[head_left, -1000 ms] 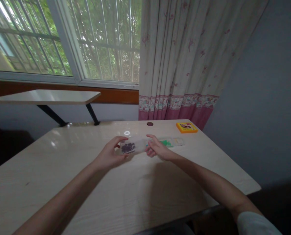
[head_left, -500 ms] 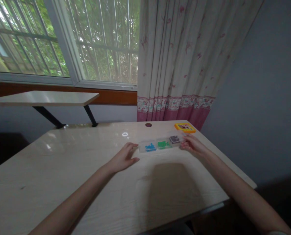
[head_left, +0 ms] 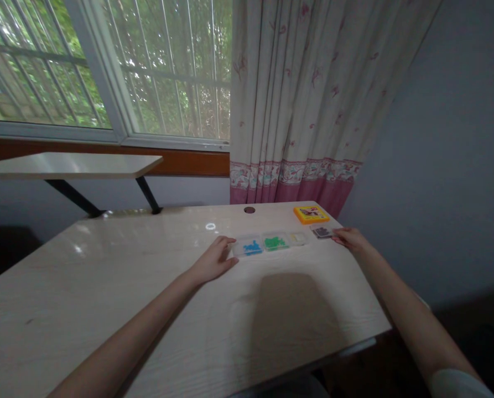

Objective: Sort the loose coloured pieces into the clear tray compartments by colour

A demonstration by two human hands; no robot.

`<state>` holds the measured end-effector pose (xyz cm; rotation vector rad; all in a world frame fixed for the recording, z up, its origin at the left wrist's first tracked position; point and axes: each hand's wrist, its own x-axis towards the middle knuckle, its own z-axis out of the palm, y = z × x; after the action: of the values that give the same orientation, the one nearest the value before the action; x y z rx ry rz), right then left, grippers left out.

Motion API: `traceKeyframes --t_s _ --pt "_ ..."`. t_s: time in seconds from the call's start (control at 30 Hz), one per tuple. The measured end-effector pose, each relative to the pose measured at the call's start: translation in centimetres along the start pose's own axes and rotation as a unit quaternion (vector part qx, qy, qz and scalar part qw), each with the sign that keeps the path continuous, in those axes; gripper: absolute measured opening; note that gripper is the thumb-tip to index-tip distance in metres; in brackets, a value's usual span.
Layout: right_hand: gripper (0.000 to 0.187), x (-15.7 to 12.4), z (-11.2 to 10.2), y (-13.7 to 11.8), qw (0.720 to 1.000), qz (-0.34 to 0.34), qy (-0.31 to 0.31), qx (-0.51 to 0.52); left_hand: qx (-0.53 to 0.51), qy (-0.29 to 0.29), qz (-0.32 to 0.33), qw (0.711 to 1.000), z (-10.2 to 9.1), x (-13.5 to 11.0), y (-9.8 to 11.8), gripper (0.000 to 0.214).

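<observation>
My left hand [head_left: 213,261] grips the left end of a row of small clear plastic boxes, thumb on the near side and fingers on the far side. The box under these fingers contains small blue pieces [head_left: 252,247]. Touching it on the right is a clear box with green pieces [head_left: 275,242], then one with pale yellowish contents [head_left: 297,238]. My right hand [head_left: 352,240] pinches the right edge of a clear box of dark pieces [head_left: 321,232], which is apart from the row. The pieces are too small to name.
A yellow-orange box [head_left: 311,214] with a printed top lies near the desk's back right corner. A round cable hole [head_left: 249,210] is at the back edge. A raised shelf [head_left: 97,165] on black legs stands at the left. Curtain [head_left: 296,110] and wall border the desk.
My right hand has moved right with the box of dark pieces, away from the row, uncovering the pale box. My left hand has closed in around the blue box's end.
</observation>
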<state>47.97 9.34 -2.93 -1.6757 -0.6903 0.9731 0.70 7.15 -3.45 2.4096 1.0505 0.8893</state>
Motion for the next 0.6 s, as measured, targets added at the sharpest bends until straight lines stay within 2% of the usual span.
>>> traceKeyframes --t_s 0.23,0.4,0.47,0.6 --pt "0.01 0.7 1.1 -0.1 1.0 -0.011 0.021 -0.019 0.004 0.013 -0.002 1.0 0.2 0.7 0.2 0.048" --pt "0.008 0.4 1.5 -0.7 0.997 -0.025 0.041 -0.068 0.01 0.018 -0.031 0.999 1.1 1.9 0.2 0.06" --pt "0.014 0.2 1.5 -0.9 0.993 -0.036 0.053 -0.1 0.016 0.016 -0.046 0.999 1.5 2.5 0.2 0.064" --pt "0.043 -1.0 2.0 -1.6 0.977 -0.086 0.086 -0.173 0.035 0.01 -0.069 0.997 1.8 3.0 -0.1 0.066"
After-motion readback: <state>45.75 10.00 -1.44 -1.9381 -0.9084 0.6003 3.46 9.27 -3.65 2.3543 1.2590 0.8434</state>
